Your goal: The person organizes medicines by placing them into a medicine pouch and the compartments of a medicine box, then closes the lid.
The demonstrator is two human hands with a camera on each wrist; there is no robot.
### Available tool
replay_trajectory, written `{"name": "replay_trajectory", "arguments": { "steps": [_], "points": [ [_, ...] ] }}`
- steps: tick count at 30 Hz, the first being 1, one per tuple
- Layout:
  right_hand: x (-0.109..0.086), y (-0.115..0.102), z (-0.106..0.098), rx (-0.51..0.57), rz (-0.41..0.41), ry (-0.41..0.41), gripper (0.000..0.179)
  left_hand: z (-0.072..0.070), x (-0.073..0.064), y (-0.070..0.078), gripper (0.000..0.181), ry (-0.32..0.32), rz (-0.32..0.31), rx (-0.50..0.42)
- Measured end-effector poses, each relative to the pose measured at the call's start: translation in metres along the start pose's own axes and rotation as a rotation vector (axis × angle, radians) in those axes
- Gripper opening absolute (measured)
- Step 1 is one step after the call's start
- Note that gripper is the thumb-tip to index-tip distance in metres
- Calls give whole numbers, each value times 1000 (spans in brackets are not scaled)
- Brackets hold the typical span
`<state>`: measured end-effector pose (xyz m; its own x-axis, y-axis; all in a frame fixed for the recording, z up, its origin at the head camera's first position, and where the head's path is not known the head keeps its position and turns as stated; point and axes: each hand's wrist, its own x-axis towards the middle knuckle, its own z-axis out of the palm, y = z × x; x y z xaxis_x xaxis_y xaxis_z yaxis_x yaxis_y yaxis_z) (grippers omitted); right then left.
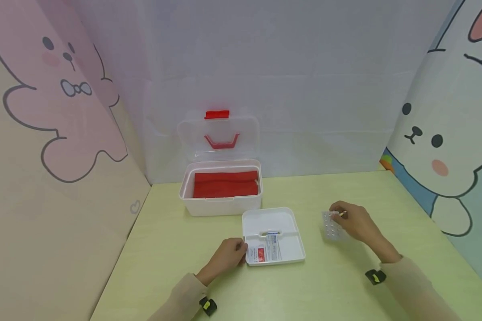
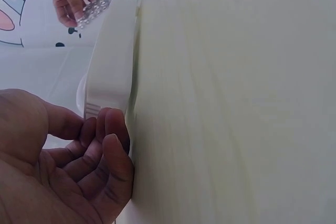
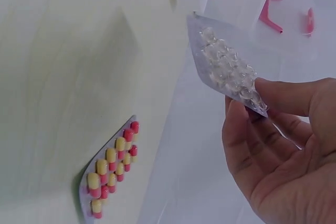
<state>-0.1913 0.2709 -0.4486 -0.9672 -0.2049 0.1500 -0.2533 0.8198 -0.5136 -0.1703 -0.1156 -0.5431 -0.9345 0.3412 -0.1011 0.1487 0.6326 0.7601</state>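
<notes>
A shallow white case (image 1: 291, 249) lies on the table, with a white-and-blue packet (image 1: 272, 246) and a red-and-white packet (image 1: 261, 254) in its near half. My left hand (image 1: 227, 256) grips the case's left edge; in the left wrist view thumb and fingertips meet at its corner (image 2: 93, 109). To the right of the case, my right hand (image 1: 355, 223) pinches a blister pack (image 3: 226, 69) with clear bubbles by one end, thumb over the bubbles and fingers behind. Below it in the right wrist view, a second blister pack (image 3: 113, 166) of red-and-yellow capsules lies on the table.
Behind the white case stands a white plastic box (image 1: 218, 207), its clear lid (image 1: 245, 129) raised with a red handle and latch. A folded red cloth-like item (image 1: 225, 185) lies inside. A plain backdrop and cartoon-printed panels enclose the table (image 1: 164, 249).
</notes>
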Motion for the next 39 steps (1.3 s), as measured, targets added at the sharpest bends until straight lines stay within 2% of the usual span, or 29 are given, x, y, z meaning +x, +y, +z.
{"name": "replay_trajectory", "arguments": {
  "steps": [6,11,20,26,32,39],
  "points": [
    [3,-23,-2,44,-9,16,18,0,0,0,28,8,7,16],
    [5,-33,1,106,-28,5,18,0,-1,1,27,13,-5,31],
    [6,-47,22,215,-122,-77,14,0,-2,2,26,35,3,53],
    [7,-57,40,225,-134,-84,12,0,-1,2,27,35,8,46],
    [7,-65,57,240,-200,-151,13,0,-1,2,26,31,1,32],
    [7,-68,63,240,-219,-209,13,0,0,0,26,20,-1,24]
  ]
}}
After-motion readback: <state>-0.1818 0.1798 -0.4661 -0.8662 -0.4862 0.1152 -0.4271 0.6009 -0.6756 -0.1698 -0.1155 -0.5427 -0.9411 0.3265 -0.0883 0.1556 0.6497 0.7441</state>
